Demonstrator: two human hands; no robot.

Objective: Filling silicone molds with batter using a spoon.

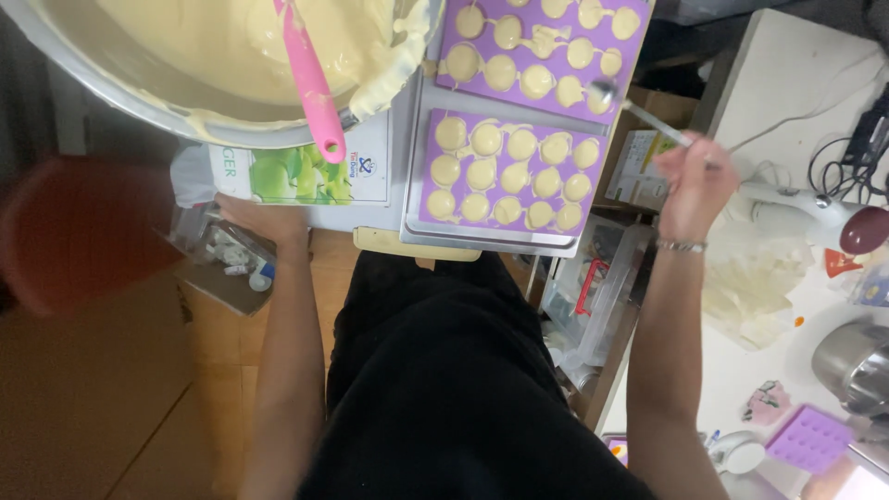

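Note:
My right hand [693, 181] grips a metal spoon [639, 109] whose bowl hovers at the right edge of the far purple silicone mould [537, 46]. A second purple mould [507, 171] lies nearer, its round cavities filled with pale yellow batter. Both rest on a metal tray [491, 239]. My left hand [255, 215] reaches under a large metal bowl [139, 106] of yellow batter, appearing to hold it from below; its fingers are hidden. A pink spatula [310, 83] leans in the bowl.
A box with green apple pictures [296, 176] sits under the bowl. A white table on the right carries a hand mixer [806, 208], cables, a small purple mould [807, 440] and a metal pot [857, 366]. A clear plastic container [593, 287] stands below the tray.

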